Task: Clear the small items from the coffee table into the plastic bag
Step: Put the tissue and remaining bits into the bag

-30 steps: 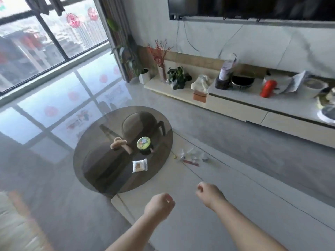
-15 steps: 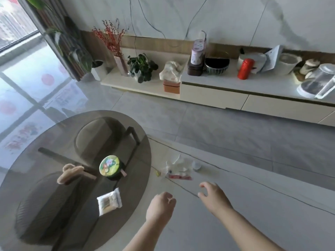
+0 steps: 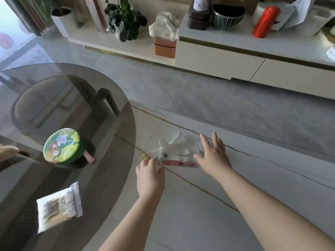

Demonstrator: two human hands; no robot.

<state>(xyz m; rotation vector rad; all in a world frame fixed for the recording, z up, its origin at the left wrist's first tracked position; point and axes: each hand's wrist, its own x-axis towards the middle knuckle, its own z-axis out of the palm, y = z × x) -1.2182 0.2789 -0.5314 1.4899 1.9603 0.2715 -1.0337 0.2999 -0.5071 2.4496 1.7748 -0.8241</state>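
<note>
A clear plastic bag (image 3: 178,151) with white contents and a pink strip lies on the pale marble table top (image 3: 190,205). My left hand (image 3: 149,173) pinches the bag's near-left corner. My right hand (image 3: 212,154) rests with spread fingers on the bag's right side. A tiny yellow-green item (image 3: 145,156) sits just left of the bag. On the round smoked-glass table top (image 3: 101,160) stand a green round tin with a floral lid (image 3: 62,145), a small pink item (image 3: 88,157) beside it, and a white packet of cotton swabs (image 3: 59,208).
A tan object (image 3: 8,151) pokes in at the left edge of the glass. Across the grey floor runs a low TV cabinet (image 3: 217,58) with a potted plant (image 3: 125,20), a tissue box (image 3: 165,44), a dark bowl (image 3: 227,14) and a red bottle (image 3: 265,21).
The view moved in closer and lower to the table. Both hands reached forward from curled fists; the left now pinches the bag and the right lies spread on it.
</note>
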